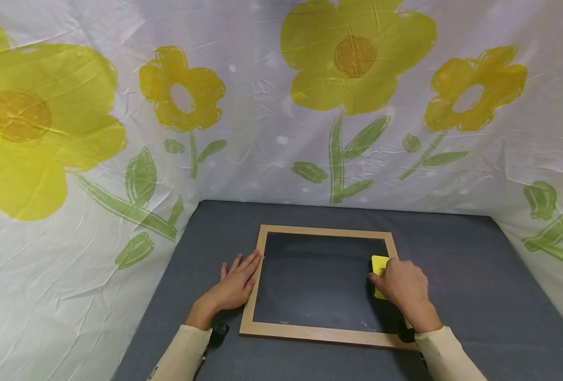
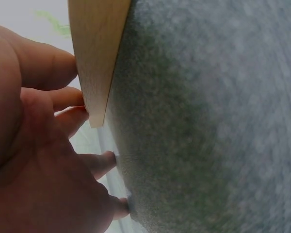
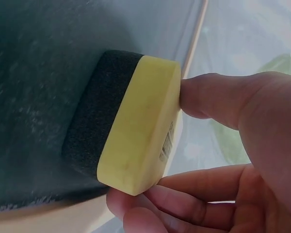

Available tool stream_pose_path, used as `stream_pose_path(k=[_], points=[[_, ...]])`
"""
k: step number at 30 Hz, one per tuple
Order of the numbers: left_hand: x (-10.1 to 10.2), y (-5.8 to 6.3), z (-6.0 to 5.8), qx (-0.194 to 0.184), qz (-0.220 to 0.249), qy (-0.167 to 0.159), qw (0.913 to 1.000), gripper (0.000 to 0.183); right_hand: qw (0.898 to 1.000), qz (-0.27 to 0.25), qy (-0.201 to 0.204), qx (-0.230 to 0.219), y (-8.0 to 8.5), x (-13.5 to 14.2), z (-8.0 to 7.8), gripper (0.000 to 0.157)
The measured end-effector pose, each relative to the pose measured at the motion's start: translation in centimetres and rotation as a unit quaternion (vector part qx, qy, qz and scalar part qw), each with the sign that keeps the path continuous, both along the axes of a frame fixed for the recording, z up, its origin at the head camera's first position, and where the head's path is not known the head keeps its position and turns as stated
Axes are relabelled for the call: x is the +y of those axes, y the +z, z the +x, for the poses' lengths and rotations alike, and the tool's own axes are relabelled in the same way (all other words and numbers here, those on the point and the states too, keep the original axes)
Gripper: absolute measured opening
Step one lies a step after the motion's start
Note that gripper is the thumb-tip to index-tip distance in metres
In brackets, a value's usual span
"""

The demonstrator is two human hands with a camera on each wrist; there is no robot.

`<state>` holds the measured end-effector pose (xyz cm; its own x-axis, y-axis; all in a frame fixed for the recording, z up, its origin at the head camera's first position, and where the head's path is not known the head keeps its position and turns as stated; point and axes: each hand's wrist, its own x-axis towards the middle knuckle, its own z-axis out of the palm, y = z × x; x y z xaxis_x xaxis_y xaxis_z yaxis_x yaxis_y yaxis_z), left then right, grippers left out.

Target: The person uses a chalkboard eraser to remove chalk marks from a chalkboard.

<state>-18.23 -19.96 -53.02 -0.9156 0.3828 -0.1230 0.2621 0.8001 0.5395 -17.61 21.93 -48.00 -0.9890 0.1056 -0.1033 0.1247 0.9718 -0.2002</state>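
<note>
A chalkboard (image 1: 319, 283) in a pale wooden frame (image 1: 329, 335) lies flat on the dark cloth. My right hand (image 1: 409, 288) grips a board eraser (image 1: 379, 263) near the board's right side, thumb on one side and fingers on the other. In the right wrist view the eraser has a yellow top and a black felt pad (image 3: 102, 109) facing the board surface. My left hand (image 1: 233, 286) rests against the frame's left side with fingers spread. The left wrist view shows its fingertips (image 2: 63, 70) along the wooden edge (image 2: 99, 53), two others on the cloth.
Dark grey cloth (image 1: 472, 296) covers the table around the board. A white curtain (image 1: 252, 132) with yellow flowers hangs behind and at both sides. Faint pale chalk marks (image 1: 364, 324) show near the board's lower edge.
</note>
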Motion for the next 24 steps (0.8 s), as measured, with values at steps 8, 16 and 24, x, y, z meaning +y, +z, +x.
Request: stream_pose_path(k=[8, 16, 24], points=[[0.1, 0.2, -0.1, -0.004, -0.002, -0.002, 1.0, 0.067, 1.0, 0.009, 0.006, -0.003, 0.2, -1.0, -0.3, 0.055], [0.1, 0.3, 0.0, 0.002, -0.002, -0.002, 1.0, 0.067, 1.0, 0.013, 0.023, 0.003, 0.1, -2.0, -0.5, 0.054], [0.0, 0.0, 0.0, 0.004, 0.012, -0.004, 0.9999, 0.067, 0.998, 0.015, 0.057, 0.029, -0.2, -3.5, -0.7, 0.052]])
